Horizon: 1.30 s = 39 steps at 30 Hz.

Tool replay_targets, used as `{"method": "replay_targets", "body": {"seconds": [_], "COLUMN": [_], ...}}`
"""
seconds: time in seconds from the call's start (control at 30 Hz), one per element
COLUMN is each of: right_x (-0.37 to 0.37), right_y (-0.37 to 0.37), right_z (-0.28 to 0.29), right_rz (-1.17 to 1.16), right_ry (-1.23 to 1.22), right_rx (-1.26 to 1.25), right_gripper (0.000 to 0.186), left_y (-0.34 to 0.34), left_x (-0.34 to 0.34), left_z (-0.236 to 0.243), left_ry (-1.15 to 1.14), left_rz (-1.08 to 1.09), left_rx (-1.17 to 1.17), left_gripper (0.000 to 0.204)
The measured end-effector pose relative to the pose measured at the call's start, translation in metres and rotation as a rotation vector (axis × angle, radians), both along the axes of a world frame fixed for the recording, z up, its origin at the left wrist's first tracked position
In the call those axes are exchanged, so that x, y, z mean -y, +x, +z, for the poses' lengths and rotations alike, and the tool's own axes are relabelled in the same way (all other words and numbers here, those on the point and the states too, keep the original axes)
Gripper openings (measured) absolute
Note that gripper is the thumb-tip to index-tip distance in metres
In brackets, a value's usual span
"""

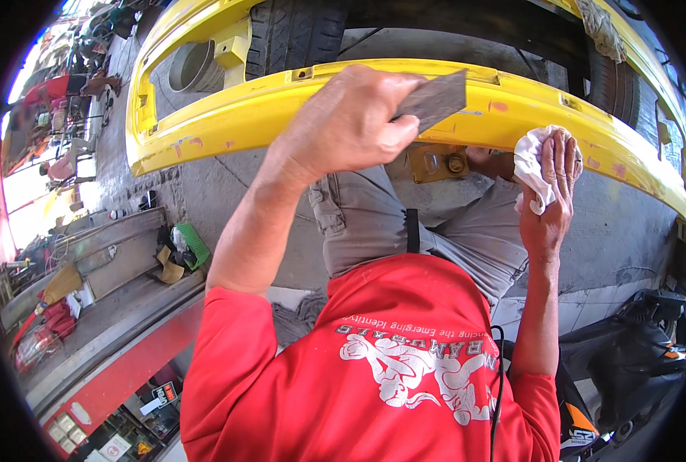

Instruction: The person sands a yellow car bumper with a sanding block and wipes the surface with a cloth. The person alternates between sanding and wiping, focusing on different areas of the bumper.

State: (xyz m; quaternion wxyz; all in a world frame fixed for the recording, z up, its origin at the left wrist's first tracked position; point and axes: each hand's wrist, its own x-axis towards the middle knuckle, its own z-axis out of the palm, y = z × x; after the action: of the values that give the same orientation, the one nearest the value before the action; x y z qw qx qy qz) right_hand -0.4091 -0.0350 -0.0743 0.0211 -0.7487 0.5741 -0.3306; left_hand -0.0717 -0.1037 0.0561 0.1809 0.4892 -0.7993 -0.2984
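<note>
In the head view, the yellow panel (235, 127) sweeps from about ten o'clock over the top to three. The left hand (350, 123), at twelve, pinches a grey flat piece (439, 102) between thumb and fingers over the panel; whether the piece touches it I cannot tell. The right hand (557, 177), between two and three, lies with fingers spread over a bunched white cloth (533, 165), which appears to be against the panel.

If the grey piece tips onto a corner under pressure, it could gouge the yellow surface. The loosely bunched cloth might slide from under the fingers if pushed sideways, and any grit caught in it could leave scratches.

Counted: one panel, one grey piece, one white cloth under the hand; two tyres, at half past eleven (293, 38) and two (614, 88); one round can (191, 68) at half past ten; one hanging rag (600, 31) between one and two; one green basket (194, 245) at nine.
</note>
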Motion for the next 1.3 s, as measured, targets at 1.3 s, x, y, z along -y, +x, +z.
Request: {"method": "replay_targets", "body": {"seconds": [1.3], "right_x": [0.001], "right_y": [-0.004], "right_z": [0.004], "right_rz": [0.033], "right_ry": [0.033], "right_rx": [0.019], "right_gripper": [0.056], "left_y": [0.000], "left_x": [-0.005], "left_z": [-0.009], "left_ry": [-0.147], "left_rz": [-0.154], "left_rx": [0.056], "left_gripper": [0.035]}}
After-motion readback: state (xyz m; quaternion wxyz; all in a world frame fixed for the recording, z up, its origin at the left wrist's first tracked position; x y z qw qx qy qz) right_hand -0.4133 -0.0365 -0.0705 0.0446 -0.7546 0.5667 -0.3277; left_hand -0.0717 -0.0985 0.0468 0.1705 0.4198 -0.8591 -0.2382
